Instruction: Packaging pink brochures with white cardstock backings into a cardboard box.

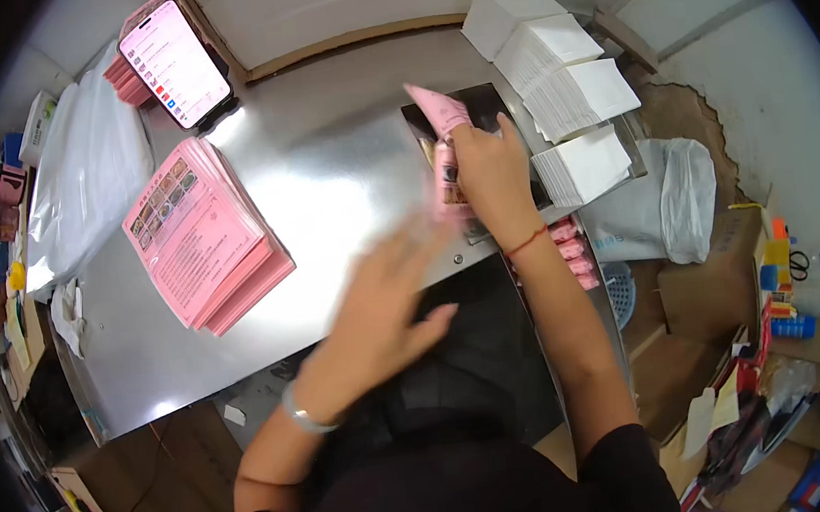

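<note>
Right hand (489, 176) grasps folded pink leaflet (443, 146), held upright over far right part of steel table (324, 166), just in front of dark tray (475, 109). Left hand (389, 297) blurred, fingers spread, released, holds nothing, hovers near table's near edge, just beside leaflet's lower end. Stack of flat pink leaflets (201, 233) lies at left. Phone (175, 64) stands propped far left. White paper stacks (565, 77) sit far right.
</note>
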Demonstrator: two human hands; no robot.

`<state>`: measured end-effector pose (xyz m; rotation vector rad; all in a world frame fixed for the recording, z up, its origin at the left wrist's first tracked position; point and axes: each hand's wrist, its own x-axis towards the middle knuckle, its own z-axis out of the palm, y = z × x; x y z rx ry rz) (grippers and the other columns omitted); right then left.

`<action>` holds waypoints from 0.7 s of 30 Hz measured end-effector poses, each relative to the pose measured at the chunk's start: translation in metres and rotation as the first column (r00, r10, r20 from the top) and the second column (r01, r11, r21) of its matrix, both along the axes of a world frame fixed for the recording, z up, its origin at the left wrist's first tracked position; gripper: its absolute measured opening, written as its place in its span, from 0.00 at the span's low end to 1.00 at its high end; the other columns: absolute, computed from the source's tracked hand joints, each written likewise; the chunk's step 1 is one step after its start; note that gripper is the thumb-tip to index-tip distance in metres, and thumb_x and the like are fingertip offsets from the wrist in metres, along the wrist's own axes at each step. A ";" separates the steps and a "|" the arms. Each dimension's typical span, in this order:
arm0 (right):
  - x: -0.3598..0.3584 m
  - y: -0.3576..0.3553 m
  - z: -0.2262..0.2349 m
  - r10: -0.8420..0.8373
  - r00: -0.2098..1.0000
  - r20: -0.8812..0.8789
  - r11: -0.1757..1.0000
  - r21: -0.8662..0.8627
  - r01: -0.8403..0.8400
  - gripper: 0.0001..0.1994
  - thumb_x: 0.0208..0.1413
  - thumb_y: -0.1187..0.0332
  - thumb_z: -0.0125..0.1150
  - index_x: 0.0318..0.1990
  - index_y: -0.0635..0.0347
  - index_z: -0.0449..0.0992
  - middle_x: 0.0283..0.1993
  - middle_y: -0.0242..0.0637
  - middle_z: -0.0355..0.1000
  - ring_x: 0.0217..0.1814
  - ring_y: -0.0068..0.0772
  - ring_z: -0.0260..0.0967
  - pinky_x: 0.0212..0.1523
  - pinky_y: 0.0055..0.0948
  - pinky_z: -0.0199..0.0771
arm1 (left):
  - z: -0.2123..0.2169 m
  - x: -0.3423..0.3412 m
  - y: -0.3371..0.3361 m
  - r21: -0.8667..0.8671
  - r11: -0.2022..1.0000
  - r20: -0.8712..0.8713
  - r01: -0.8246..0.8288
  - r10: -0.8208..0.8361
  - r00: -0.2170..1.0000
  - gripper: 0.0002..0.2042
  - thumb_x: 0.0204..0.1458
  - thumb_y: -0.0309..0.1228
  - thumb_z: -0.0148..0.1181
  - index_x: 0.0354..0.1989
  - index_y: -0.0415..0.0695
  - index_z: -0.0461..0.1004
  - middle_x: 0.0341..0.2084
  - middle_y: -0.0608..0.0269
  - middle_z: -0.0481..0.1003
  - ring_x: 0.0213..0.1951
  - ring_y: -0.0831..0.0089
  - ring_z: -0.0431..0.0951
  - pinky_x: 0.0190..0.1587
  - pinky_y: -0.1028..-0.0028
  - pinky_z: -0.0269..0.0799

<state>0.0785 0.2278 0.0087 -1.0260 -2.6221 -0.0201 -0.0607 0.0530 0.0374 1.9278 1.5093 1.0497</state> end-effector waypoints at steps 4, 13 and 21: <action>0.016 -0.021 0.012 0.051 0.949 -0.311 0.986 0.168 0.002 0.06 0.52 0.69 0.64 0.31 0.63 0.79 0.25 0.42 0.73 0.27 0.46 0.71 0.41 0.39 0.74 | 0.004 -0.112 -0.045 0.133 0.791 -0.619 -0.597 0.537 0.573 0.29 0.38 0.33 0.73 0.53 0.53 0.71 0.65 0.57 0.62 0.65 0.46 0.59 0.63 0.45 0.50; 0.079 -0.025 0.026 -0.263 0.906 -0.333 0.924 0.183 0.336 0.13 0.52 0.73 0.64 0.45 0.67 0.79 0.41 0.44 0.69 0.44 0.45 0.66 0.46 0.40 0.69 | 0.008 -0.157 -0.039 0.116 0.716 -0.346 -0.688 0.679 0.648 0.16 0.52 0.35 0.64 0.48 0.47 0.71 0.49 0.51 0.69 0.54 0.51 0.67 0.56 0.51 0.60; 0.095 -0.026 0.042 -0.221 0.893 -0.391 0.974 -0.041 0.223 0.13 0.51 0.78 0.61 0.46 0.67 0.79 0.40 0.44 0.68 0.44 0.43 0.66 0.46 0.37 0.68 | -0.035 -0.092 -0.011 0.085 0.828 -0.026 -0.554 0.558 0.829 0.11 0.49 0.32 0.65 0.31 0.41 0.69 0.43 0.44 0.67 0.42 0.48 0.69 0.41 0.54 0.66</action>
